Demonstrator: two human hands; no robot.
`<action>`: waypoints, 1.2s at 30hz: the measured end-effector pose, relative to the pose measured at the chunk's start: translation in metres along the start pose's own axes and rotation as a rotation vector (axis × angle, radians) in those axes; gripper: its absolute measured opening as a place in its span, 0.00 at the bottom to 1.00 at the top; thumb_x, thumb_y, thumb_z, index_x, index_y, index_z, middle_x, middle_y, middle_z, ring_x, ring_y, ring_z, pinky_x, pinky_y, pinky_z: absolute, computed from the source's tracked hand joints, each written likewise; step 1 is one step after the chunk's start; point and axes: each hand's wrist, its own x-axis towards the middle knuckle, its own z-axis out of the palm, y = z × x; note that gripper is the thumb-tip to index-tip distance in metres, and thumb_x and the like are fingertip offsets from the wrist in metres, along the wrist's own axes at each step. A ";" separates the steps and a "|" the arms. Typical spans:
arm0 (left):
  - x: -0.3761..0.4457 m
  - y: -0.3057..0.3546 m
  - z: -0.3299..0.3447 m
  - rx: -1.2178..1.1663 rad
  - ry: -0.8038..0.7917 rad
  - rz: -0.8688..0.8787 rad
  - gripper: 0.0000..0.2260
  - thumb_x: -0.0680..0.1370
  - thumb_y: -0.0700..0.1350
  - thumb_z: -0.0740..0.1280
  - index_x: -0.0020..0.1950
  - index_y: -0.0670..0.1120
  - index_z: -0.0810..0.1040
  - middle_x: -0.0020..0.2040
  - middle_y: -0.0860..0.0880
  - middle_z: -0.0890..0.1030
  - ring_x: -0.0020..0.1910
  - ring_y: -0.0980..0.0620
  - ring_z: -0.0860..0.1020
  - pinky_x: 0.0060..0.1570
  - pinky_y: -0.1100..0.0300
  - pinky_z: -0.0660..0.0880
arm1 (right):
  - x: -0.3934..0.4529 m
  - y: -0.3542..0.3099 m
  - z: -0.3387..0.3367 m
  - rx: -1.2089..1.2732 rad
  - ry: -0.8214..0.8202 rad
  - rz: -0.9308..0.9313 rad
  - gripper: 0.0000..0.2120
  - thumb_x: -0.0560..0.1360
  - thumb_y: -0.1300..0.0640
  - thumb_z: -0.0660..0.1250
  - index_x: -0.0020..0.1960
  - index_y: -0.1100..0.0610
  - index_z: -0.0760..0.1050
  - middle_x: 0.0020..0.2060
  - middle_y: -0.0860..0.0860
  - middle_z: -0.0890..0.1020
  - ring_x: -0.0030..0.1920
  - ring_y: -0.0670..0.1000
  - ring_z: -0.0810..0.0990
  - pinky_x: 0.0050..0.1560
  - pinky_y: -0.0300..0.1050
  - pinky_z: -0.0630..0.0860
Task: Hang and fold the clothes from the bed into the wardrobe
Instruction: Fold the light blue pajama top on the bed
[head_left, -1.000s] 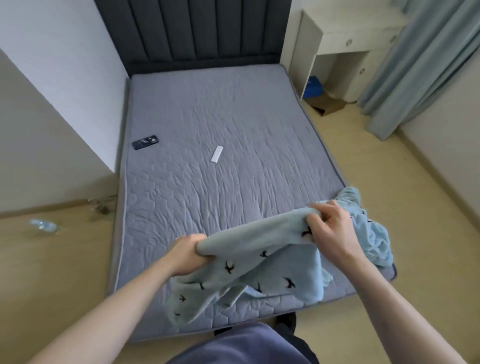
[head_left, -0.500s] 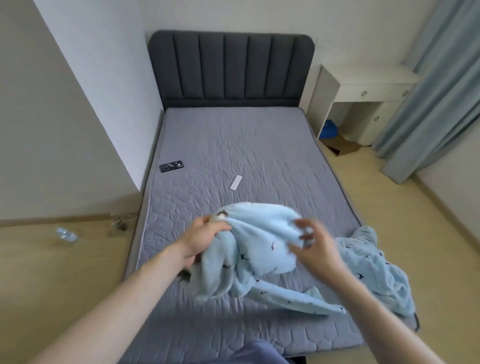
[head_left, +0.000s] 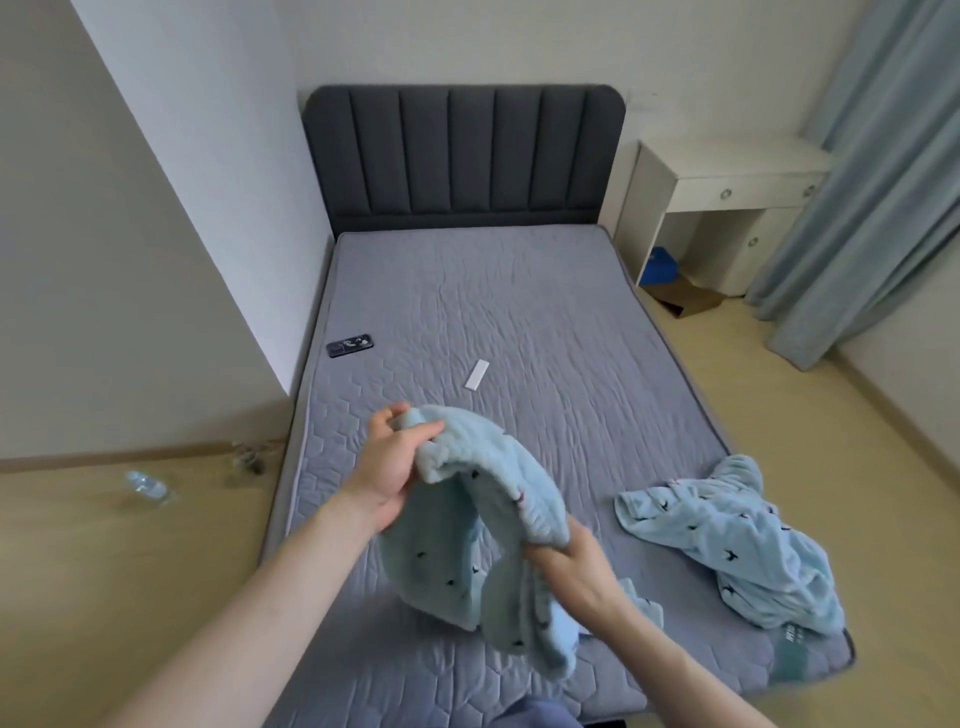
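A light blue fleece garment (head_left: 483, 525) with small dark bird prints hangs in the air over the near part of the grey bed (head_left: 545, 332). My left hand (head_left: 395, 462) grips its upper edge. My right hand (head_left: 571, 564) grips it lower down, on the right side, and the rest droops toward the mattress. A second light blue garment (head_left: 727, 540) of the same print lies crumpled on the bed's near right corner, apart from both hands. The wardrobe is not in view.
A black phone (head_left: 349, 345) and a small white strip (head_left: 477, 373) lie on the mattress. A white desk (head_left: 727, 182) and blue-grey curtains (head_left: 872, 171) stand at the right. On the floor at the left lies a plastic bottle (head_left: 147, 487).
Both hands have lifted the garment off the bed and turned it. The right hand has dropped to a lower grip. The view has tilted up to show the headboard.
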 end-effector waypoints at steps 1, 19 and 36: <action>0.003 -0.003 -0.011 0.124 0.048 0.012 0.25 0.79 0.39 0.72 0.73 0.43 0.66 0.66 0.40 0.75 0.62 0.44 0.79 0.64 0.48 0.77 | 0.002 -0.004 -0.011 0.035 0.035 -0.012 0.09 0.72 0.59 0.68 0.51 0.50 0.81 0.45 0.50 0.86 0.49 0.51 0.85 0.47 0.52 0.82; -0.016 -0.088 -0.032 1.073 -0.211 0.263 0.05 0.75 0.39 0.64 0.42 0.47 0.72 0.36 0.50 0.78 0.41 0.46 0.77 0.41 0.50 0.70 | 0.016 -0.004 -0.051 -0.350 -0.317 0.045 0.24 0.62 0.55 0.72 0.56 0.49 0.71 0.44 0.50 0.79 0.36 0.44 0.76 0.30 0.37 0.73; 0.027 -0.091 -0.064 1.451 -0.191 0.175 0.11 0.76 0.57 0.70 0.40 0.53 0.76 0.37 0.54 0.80 0.37 0.51 0.80 0.38 0.54 0.77 | 0.049 0.101 -0.084 -0.965 -0.173 0.266 0.08 0.77 0.50 0.61 0.40 0.49 0.70 0.38 0.45 0.75 0.38 0.49 0.75 0.35 0.43 0.69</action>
